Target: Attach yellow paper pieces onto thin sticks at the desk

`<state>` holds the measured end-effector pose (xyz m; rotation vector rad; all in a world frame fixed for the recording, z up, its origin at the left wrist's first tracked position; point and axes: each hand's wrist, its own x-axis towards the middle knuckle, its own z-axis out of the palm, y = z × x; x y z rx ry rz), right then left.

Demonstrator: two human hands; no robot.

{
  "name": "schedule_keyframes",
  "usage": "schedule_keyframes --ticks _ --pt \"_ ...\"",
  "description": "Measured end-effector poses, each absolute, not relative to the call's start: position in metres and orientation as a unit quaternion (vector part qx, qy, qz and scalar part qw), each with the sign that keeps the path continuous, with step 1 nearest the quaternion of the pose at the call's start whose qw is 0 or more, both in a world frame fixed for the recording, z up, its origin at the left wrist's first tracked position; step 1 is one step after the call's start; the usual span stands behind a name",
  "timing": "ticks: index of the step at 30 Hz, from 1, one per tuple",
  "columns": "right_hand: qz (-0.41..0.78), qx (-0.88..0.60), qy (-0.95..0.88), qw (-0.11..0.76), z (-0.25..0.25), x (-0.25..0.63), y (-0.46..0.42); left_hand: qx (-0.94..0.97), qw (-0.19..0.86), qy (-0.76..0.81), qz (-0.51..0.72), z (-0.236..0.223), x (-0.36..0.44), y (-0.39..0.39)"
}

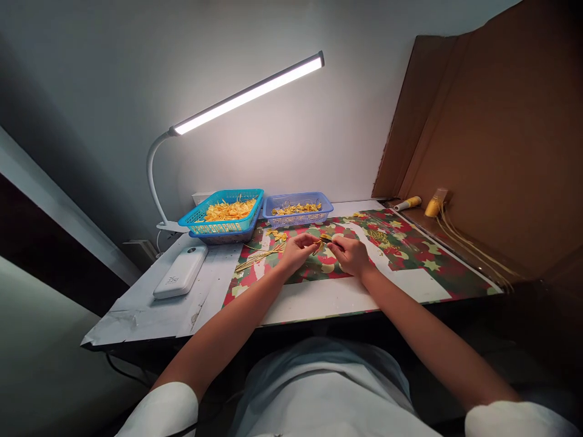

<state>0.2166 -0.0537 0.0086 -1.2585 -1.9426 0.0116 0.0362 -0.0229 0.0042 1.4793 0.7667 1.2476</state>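
Note:
My left hand [299,251] is closed in a pinch on a small yellow piece [326,237] above the patterned sheet. Close by on the right, my right hand [351,254] is wrapped round a slim dark tool [336,245]; its tip reaches toward the yellow piece, and its kind is hard to make out. Left of my left hand lie thin yellow strands [252,260] and a few loose yellow pieces [276,235]. Beyond my right hand, small yellow bits [380,240] are scattered over the sheet.
A turquoise basket [191,223] of yellow pieces and a purple basket [298,220] with more stand at the back. A lit lamp [250,94] hangs above. A white power bank [181,273] lies left. Cardboard [492,133], a yellow thread spool [432,208] and a roll [407,204] are right.

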Motion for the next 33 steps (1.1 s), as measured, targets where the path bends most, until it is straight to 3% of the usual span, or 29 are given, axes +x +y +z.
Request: schedule_keyframes --ticks 8,17,23,33 --pt "0.047 -0.541 -0.739 0.399 0.006 0.215 -0.049 0.596 0.508 0.355 0.51 0.003 0.036 -0.021" --pt "0.252 -0.51 -0.602 0.56 0.001 0.221 -0.031 0.576 0.529 0.364 0.507 0.008 0.036 -0.021" --pt "0.426 -0.479 -0.559 0.526 0.001 0.213 -0.032 0.592 0.552 0.353 0.468 0.008 0.035 -0.022" --pt "0.481 -0.462 -0.506 0.547 0.005 0.208 -0.034 0.593 0.551 0.345 0.476 0.008 0.037 -0.022"
